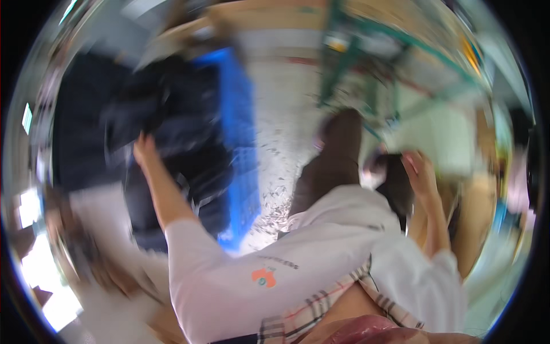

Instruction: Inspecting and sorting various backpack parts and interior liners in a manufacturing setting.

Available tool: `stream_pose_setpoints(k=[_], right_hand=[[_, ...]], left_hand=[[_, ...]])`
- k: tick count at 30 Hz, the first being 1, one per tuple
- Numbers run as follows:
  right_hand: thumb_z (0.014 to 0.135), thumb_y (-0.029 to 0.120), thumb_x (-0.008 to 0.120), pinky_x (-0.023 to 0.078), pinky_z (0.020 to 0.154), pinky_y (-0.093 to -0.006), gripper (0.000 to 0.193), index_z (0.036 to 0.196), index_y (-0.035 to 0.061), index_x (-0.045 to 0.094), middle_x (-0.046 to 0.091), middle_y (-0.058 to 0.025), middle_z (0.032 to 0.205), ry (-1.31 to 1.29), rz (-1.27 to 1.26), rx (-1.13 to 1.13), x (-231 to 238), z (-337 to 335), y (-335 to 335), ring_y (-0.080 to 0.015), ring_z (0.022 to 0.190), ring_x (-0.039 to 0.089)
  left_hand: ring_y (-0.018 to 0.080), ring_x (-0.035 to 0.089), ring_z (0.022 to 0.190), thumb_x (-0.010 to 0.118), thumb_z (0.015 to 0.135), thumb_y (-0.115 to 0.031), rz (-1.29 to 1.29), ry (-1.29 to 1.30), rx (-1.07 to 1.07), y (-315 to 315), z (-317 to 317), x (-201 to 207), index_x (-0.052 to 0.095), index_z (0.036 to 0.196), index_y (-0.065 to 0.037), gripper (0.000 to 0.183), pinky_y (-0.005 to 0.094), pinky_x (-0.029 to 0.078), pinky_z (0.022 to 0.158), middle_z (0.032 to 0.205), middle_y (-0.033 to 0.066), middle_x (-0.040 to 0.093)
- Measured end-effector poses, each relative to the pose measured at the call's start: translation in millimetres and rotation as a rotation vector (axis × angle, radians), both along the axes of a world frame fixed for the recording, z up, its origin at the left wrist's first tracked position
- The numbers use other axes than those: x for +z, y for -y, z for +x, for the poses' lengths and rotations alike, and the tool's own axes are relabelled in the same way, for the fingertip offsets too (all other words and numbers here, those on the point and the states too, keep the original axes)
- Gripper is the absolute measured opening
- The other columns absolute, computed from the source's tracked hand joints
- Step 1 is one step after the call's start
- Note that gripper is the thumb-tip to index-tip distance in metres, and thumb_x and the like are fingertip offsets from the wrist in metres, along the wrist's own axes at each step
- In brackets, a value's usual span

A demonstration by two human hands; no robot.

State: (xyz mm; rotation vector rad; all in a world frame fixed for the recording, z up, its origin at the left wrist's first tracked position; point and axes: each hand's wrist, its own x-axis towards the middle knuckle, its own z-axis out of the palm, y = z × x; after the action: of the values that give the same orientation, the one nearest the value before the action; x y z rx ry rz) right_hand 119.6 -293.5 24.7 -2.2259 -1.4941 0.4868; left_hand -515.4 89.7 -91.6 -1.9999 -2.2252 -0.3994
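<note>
Dark, folded pieces that look like cloth [195, 132] are heaped at the left, against a blue plastic crate [238, 120]. My left hand [146, 150] reaches into this heap, its fingers closed at the edge of a dark piece. Motion blur hides the fingertips' exact grip. On the right, my right hand [422, 174] is bent at the wrist, with fingers closed on the edge of another dark piece [395, 180] that hangs beside my knee. The far side of that piece is too smeared to make out.
My dark-trousered leg [326, 163] stretches forward between the hands. Small dark scraps [275, 209] litter the pale floor beside the crate. A green metal frame [344, 69] with a brown top stands ahead to the right. Brown cardboard [478, 212] is at the right.
</note>
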Motion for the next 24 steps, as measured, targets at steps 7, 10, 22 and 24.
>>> stream_pose_setpoints(k=[7,10,22,24], right_hand=[[0.075,0.009,0.054,0.045,0.06,-0.0363,0.013,0.087,0.0072,0.054,0.056,-0.0123,0.08,0.24,-0.092,-0.358,-21,40,125,-0.0278,0.071,0.056],[0.073,0.009,0.054,0.046,0.065,-0.0338,0.011,0.082,0.0054,0.058,0.059,-0.0116,0.076,0.218,0.066,-0.763,-25,54,191,-0.0275,0.074,0.057],[0.07,0.016,0.053,0.049,0.054,-0.0334,0.017,0.078,0.0025,0.061,0.061,-0.0141,0.074,-0.283,-0.621,-1.782,-158,134,472,-0.0251,0.063,0.061],[0.068,0.024,0.058,0.049,0.062,-0.037,0.023,0.078,0.0025,0.059,0.061,-0.0154,0.081,-0.18,-0.696,-1.729,-195,139,479,-0.0271,0.075,0.061]], left_hand=[[0.04,0.054,0.058,0.054,0.074,-0.043,0.084,-0.283,-0.445,-28,5,-93,0.064,0.079,-0.006,0.039,0.0452,0.045,0.049,0.064,0.0225,0.056],[0.0325,0.059,0.062,0.052,0.078,-0.036,-0.016,0.14,-0.378,-8,26,-74,0.061,0.076,0.004,0.04,0.0382,0.048,0.051,0.069,0.0195,0.06],[0.025,0.057,0.077,0.055,0.075,-0.01,-0.935,1.189,0.341,126,185,-65,0.05,0.099,0.0,0.026,0.0367,0.048,0.071,0.089,0.0139,0.056],[0.0246,0.057,0.075,0.055,0.075,-0.011,-1.015,1.008,0.263,169,237,-45,0.05,0.1,-0.001,0.027,0.0381,0.048,0.072,0.089,0.0131,0.055]])
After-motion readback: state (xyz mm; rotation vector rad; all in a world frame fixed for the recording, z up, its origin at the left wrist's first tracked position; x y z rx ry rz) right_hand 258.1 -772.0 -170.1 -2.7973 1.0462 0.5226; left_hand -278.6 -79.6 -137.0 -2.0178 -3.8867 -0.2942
